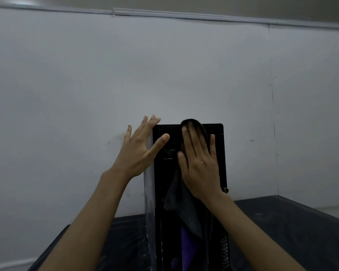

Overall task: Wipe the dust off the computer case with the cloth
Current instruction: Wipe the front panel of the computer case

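A black computer case (218,153) stands upright on a dark table, its top reaching the middle of the view. My right hand (201,163) lies flat with straight fingers on the case's upper face and presses a dark grey cloth (181,204) against it. The cloth bulges above my fingertips at the case's top edge and hangs down below my palm. My left hand (140,149) is spread open at the case's upper left corner, fingers along the pale left side panel (149,192), thumb on the black face.
The dark table (294,227) runs to the right and front, with a raised rim at its right edge. A plain white wall (164,75) stands close behind the case, and another wall closes the right side. Pale dust marks show on the table.
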